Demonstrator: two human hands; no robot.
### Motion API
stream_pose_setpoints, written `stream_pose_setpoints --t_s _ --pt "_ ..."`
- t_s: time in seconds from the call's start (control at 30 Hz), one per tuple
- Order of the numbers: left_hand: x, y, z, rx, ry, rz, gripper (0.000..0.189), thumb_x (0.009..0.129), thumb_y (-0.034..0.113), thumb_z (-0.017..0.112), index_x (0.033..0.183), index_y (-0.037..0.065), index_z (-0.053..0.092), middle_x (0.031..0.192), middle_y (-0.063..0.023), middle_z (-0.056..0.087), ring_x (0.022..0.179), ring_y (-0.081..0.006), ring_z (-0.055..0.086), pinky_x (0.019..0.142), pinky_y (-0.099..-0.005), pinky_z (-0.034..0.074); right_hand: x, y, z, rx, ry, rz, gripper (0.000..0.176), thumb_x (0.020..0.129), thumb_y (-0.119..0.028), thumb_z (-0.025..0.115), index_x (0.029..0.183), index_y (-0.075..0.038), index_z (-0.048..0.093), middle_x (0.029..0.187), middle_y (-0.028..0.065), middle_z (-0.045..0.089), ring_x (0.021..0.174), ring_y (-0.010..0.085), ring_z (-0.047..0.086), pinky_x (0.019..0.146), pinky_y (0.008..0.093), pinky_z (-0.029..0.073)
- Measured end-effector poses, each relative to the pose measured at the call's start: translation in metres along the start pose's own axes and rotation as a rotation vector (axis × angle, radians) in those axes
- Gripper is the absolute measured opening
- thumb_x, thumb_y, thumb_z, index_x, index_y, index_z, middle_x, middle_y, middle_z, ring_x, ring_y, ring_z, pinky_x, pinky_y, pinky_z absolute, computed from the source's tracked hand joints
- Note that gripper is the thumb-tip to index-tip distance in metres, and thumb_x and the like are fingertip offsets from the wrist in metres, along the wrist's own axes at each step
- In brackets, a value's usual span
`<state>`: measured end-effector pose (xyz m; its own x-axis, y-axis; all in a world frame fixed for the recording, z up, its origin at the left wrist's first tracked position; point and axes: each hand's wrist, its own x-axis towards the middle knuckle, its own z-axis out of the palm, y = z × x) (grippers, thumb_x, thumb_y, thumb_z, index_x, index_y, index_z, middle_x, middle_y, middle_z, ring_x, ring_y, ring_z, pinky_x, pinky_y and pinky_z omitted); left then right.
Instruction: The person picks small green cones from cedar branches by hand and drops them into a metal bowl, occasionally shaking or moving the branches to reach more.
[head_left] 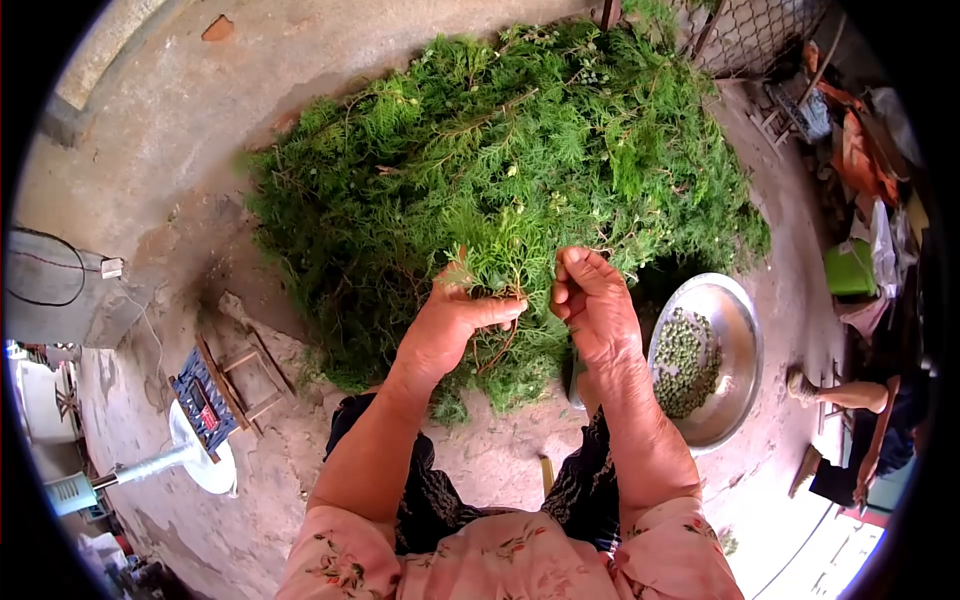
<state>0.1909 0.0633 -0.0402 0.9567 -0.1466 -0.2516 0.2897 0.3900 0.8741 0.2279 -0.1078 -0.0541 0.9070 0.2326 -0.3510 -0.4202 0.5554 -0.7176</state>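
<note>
My left hand (445, 325) is closed round a leafy evergreen sprig (505, 250), its thumb lying across the thin brown stem. Just to the right, my right hand (603, 305) is curled with thumb and fingertips together; whatever it may hold is too small or hidden to make out. Both hands are over the near side of a large heap of cut green branches (400, 190), with feathery, scale-like foliage. Beside my right forearm stands a wide metal basin (738, 390), part filled with small round green cones or fruits (685, 370).
On the left are a small wooden stool (255, 375) and a white stand fan base (205, 460). At the right, another person's leg (855, 397) shows beside a chair. Clutter with a green container (850, 268) lines the right wall. Wire mesh (765, 35) stands behind the heap.
</note>
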Motion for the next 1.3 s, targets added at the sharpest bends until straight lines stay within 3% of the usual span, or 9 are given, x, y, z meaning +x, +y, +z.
stream_pose_setpoints --t_s 0.13,0.23,0.33,0.77,0.87,0.97,1.07,1.13,1.3 --pt "-0.001 -0.001 0.003 -0.043 -0.059 -0.002 0.044 0.071 0.001 0.066 0.113 0.006 0.052 0.083 -0.0042 0.06 0.069 -0.0145 0.056 0.058 -0.026 0.044 0.007 0.006 -0.006 -0.276 0.156 0.047 0.012 0.085 -0.009 0.055 0.095 -0.005 0.059 0.073 -0.0006 0.059 0.058 0.0051 0.051 0.049 0.0181 0.039" --pt "0.0 0.003 0.007 -0.141 -0.112 0.02 0.085 0.072 -0.003 0.062 0.14 0.015 0.015 0.09 -0.0074 0.058 0.07 -0.0162 0.056 0.055 -0.025 0.044 0.002 -0.002 -0.007 -0.252 -0.128 0.134 0.012 0.079 -0.008 0.062 0.089 -0.003 0.063 0.079 0.0042 0.065 0.065 0.0077 0.058 0.057 0.0198 0.045" --pt "0.002 0.003 0.005 -0.167 -0.138 -0.027 0.086 0.072 -0.006 0.062 0.139 0.015 0.013 0.089 -0.0087 0.06 0.071 -0.0168 0.058 0.054 -0.0269 0.045 -0.003 -0.002 -0.002 -0.181 -0.279 0.083 0.016 0.074 -0.006 0.066 0.089 -0.002 0.064 0.077 0.0038 0.065 0.065 0.01 0.059 0.057 0.0216 0.046" --pt "0.003 -0.007 0.0 -0.007 -0.149 -0.221 0.067 0.066 -0.006 0.064 0.126 0.003 0.037 0.08 -0.0057 0.057 0.061 -0.016 0.055 0.05 -0.0261 0.042 -0.016 -0.006 -0.003 -0.756 -0.252 -0.048 0.028 0.071 -0.008 0.071 0.097 -0.005 0.06 0.092 0.0032 0.059 0.082 0.0131 0.057 0.071 0.0286 0.047" --pt "0.008 -0.002 0.006 -0.066 -0.194 -0.253 0.077 0.067 -0.008 0.065 0.132 0.0 0.025 0.093 -0.0115 0.058 0.071 -0.0187 0.059 0.058 -0.0282 0.048 -0.006 -0.002 -0.01 -0.568 -0.207 0.105 0.042 0.068 -0.025 0.075 0.101 -0.006 0.058 0.094 0.0035 0.059 0.082 0.0134 0.056 0.07 0.0285 0.045" --pt "0.002 0.012 0.023 0.042 -0.127 -0.115 0.086 0.069 0.006 0.07 0.137 0.004 0.017 0.127 -0.0113 0.039 0.116 -0.0212 0.04 0.095 -0.0314 0.035 -0.01 0.004 -0.016 -0.499 -0.104 -0.133 0.055 0.067 -0.035 0.075 0.107 -0.005 0.053 0.091 0.0017 0.06 0.076 0.0116 0.056 0.066 0.0263 0.046" --pt "0.011 -0.016 0.017 0.403 -0.097 0.188 0.085 0.069 0.007 0.07 0.135 0.002 0.017 0.125 -0.0141 0.041 0.106 -0.0234 0.048 0.088 -0.031 0.041 -0.006 0.002 -0.009 0.01 -0.097 0.092 0.058 0.069 -0.037 0.074 0.11 -0.004 0.05 0.092 0.0029 0.059 0.079 0.0117 0.055 0.067 0.0246 0.046" --pt "0.01 -0.025 0.018 0.614 -0.02 0.353 0.077 0.07 0.006 0.069 0.132 0.001 0.024 0.119 -0.0146 0.047 0.096 -0.0233 0.055 0.082 -0.0304 0.045 -0.01 0.01 0.005 -0.366 0.07 -0.055 0.056 0.069 -0.037 0.074 0.108 -0.004 0.05 0.088 0.0037 0.059 0.079 0.0131 0.056 0.068 0.0245 0.046" --pt "0.002 -0.014 0.017 0.256 0.039 0.033 0.035 0.076 0.003 0.059 0.11 0.002 0.053 0.096 -0.0039 0.059 0.082 -0.0101 0.054 0.075 -0.026 0.043 -0.006 -0.002 0.013 -0.542 0.016 0.015 0.026 0.078 -0.021 0.068 0.086 0.001 0.059 0.066 0.0015 0.057 0.053 0.0047 0.046 0.048 0.019 0.04"
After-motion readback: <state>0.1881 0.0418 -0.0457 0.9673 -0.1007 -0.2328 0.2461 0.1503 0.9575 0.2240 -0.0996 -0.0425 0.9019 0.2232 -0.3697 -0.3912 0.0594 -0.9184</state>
